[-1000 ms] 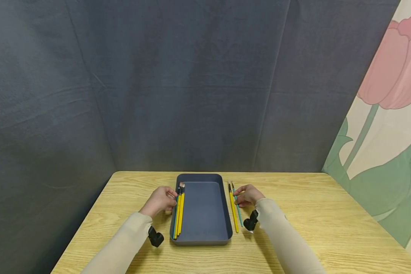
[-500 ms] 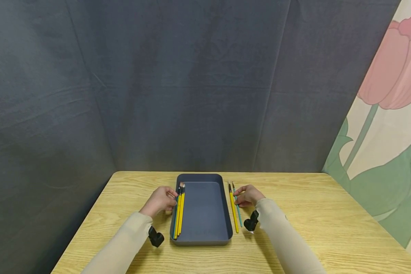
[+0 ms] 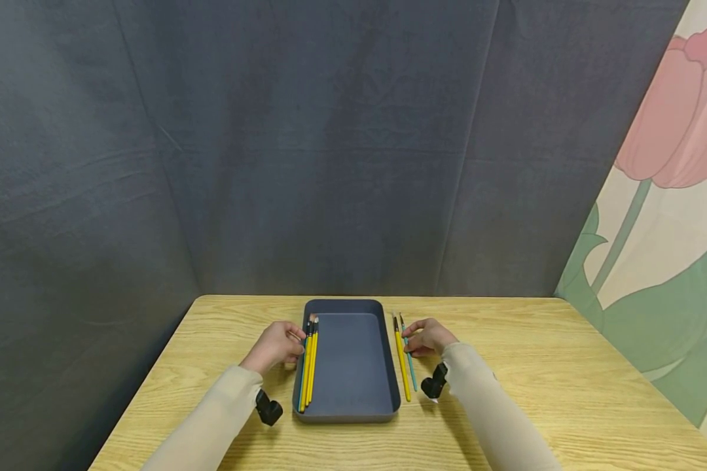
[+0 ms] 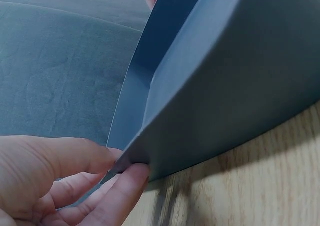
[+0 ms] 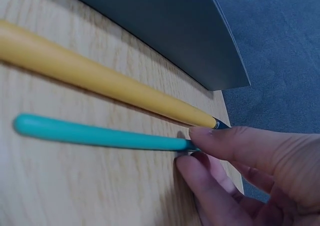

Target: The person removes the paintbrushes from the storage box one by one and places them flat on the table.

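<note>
My left hand (image 3: 278, 345) is at the left side of a dark grey rectangular tray (image 3: 355, 366), pinching its rim between thumb and fingers, as the left wrist view shows. Yellow paintbrushes (image 3: 309, 373), with a teal one partly hidden beside them, lie along the tray's left wall, bristles away from me. Right of the tray, a teal paintbrush (image 5: 100, 137) lies on the table, and my right hand (image 3: 429, 336) pinches it near its ferrule. A yellow paintbrush (image 3: 402, 366) lies between that brush and the tray, close to my right thumb.
The wooden table (image 3: 536, 373) extends to both sides of the tray. Behind it hangs a dark grey cloth (image 3: 342, 163), and a tulip-patterned panel (image 3: 654, 261) stands at the right. Each sleeve carries a small black wrist camera (image 3: 268, 408).
</note>
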Action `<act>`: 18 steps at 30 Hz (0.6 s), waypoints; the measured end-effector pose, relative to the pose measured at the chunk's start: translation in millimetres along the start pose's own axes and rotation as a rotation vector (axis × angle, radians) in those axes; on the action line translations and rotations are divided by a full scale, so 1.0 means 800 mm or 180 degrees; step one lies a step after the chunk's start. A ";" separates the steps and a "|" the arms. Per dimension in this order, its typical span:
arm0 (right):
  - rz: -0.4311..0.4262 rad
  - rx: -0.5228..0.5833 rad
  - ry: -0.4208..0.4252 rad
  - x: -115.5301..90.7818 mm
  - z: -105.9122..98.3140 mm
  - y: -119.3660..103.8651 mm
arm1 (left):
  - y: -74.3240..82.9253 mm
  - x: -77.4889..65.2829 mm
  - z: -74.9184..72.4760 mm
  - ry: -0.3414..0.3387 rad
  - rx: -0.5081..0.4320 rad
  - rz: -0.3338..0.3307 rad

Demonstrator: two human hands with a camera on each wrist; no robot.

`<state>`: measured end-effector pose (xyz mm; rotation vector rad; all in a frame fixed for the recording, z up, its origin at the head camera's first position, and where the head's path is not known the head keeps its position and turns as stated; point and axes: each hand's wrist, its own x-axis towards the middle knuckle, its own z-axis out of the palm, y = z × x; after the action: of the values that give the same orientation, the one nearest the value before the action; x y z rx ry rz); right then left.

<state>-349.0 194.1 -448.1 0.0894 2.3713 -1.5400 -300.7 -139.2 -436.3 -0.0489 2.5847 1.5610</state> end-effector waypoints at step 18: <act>-0.0231 0.0274 -0.0365 -0.006 -0.023 -0.014 | -0.001 0.000 -0.002 0.0001 -0.0011 0.0035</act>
<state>-350.9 206.7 -430.1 -0.0648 2.2427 -1.6347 -300.7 -140.6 -436.2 -0.0355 2.5870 1.5694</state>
